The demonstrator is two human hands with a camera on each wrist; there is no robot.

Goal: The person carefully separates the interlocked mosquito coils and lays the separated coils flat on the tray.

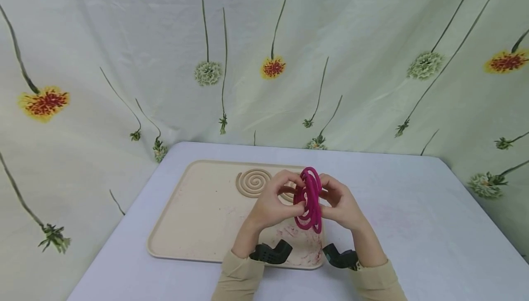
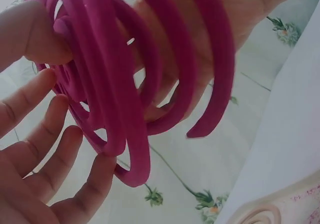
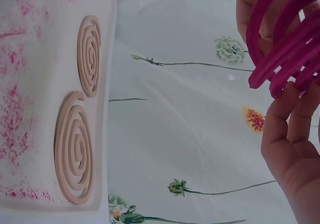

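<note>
Magenta mosquito coils (image 1: pixel 313 200), at least two bunched together, are held up on edge above the right part of the tray. My left hand (image 1: pixel 270 204) pinches their left side between thumb and index finger. From the other side my right hand (image 1: pixel 345 207) grips them, thumb below and fingers above. In the left wrist view the magenta rings (image 2: pixel 117 83) splay apart, and one loose end hangs free. Two tan mosquito coils lie flat on the tray; one tan coil (image 3: pixel 78 154) and another tan coil (image 3: pixel 91 58) show whole in the right wrist view.
A beige tray (image 1: pixel 194 214) lies on the white-covered table (image 1: pixel 396 209), with pink powder marks (image 1: pixel 297 241) on its right part. Flower-print cloth (image 1: pixel 248 25) hangs behind the table. A black wrist device (image 1: pixel 272 252) sits on the left wrist, another black device (image 1: pixel 340 257) on the right.
</note>
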